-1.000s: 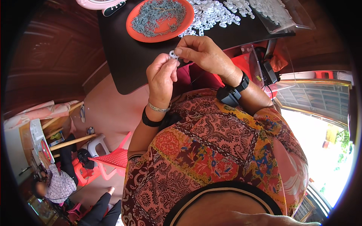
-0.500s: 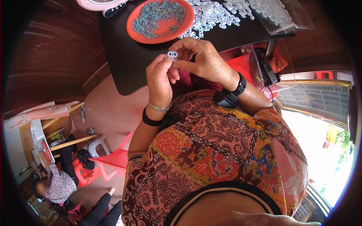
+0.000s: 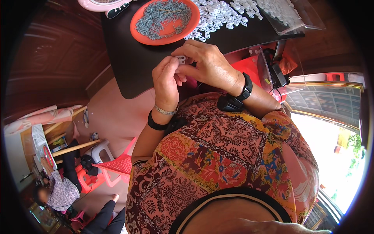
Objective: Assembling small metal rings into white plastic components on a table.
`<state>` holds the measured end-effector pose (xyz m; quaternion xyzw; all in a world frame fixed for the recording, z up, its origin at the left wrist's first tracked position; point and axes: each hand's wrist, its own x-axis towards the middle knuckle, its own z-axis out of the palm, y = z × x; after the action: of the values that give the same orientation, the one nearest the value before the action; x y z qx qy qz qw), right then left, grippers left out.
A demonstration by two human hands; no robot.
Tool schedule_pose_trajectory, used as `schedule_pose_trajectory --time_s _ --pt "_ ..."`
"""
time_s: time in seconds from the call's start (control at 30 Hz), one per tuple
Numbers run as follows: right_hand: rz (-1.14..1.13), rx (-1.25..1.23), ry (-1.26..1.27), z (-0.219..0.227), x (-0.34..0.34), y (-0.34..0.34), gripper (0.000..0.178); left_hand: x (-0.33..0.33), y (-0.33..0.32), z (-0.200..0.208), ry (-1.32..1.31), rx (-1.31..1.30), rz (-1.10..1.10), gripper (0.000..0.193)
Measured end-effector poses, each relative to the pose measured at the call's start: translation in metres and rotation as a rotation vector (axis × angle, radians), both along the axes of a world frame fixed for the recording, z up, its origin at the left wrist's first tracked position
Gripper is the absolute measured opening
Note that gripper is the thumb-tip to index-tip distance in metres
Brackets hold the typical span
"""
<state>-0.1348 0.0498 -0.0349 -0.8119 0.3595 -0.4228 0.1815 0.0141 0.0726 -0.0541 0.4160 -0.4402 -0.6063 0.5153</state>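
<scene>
Between my two hands, just off the near edge of the dark table, is a small white plastic piece with dark round holes [image 3: 181, 59]. My left hand [image 3: 165, 78] pinches it between thumb and fingers from the left. From the right, the thumb and fingers of my right hand [image 3: 210, 64] close on the same piece and partly cover it. Beyond my hands stands an orange plate [image 3: 141, 34] holding many thin grey pieces that look like screws [image 3: 159, 17]. To its right lies a spread heap of similar white plastic pieces [image 3: 220, 17].
A clear tray [image 3: 311, 23] with more white pieces sits at the table's [image 3: 130, 74] far right. A pink-rimmed object [image 3: 103, 4] stands at the far left. Red plastic chair [image 3: 117, 165] and a seated person [image 3: 62, 193] are on the lower left. A clear box [image 3: 269, 74] is below the table's right side.
My right fingers have moved slightly left and farther over the white piece, so less of it shows. The piece has shifted and turned slightly. The plate and heap look unchanged.
</scene>
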Motion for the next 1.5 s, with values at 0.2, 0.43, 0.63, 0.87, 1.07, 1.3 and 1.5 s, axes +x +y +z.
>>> schedule_pose_trajectory --time_s 0.2,0.43,0.63,0.87,1.07,1.3,1.5 --pt "0.014 -0.016 0.029 -0.001 0.000 0.003 0.025 0.000 0.000 0.000 0.026 -0.010 0.021 0.029" --pt "0.031 0.023 0.021 -0.003 -0.002 0.003 0.017 0.002 -0.001 -0.006 -0.011 -0.017 0.004 0.029" --pt "0.042 -0.038 0.021 -0.004 -0.001 0.003 0.015 -0.002 0.002 -0.003 0.023 0.015 0.079 0.026" --pt "0.067 0.029 0.084 -0.005 -0.003 0.001 0.017 0.000 0.002 -0.008 0.014 -0.026 0.050 0.029" --pt "-0.065 -0.020 0.054 0.040 -0.033 -0.021 0.016 0.008 0.002 -0.003 0.031 -0.062 0.019 0.028" --pt "-0.975 -0.513 0.247 0.125 -0.170 -0.095 0.036 0.009 0.003 -0.001 0.027 -0.059 0.022 0.027" --pt "-0.595 -0.247 0.199 0.091 -0.153 -0.082 0.022 0.009 0.000 -0.001 0.052 -0.048 0.020 0.025"
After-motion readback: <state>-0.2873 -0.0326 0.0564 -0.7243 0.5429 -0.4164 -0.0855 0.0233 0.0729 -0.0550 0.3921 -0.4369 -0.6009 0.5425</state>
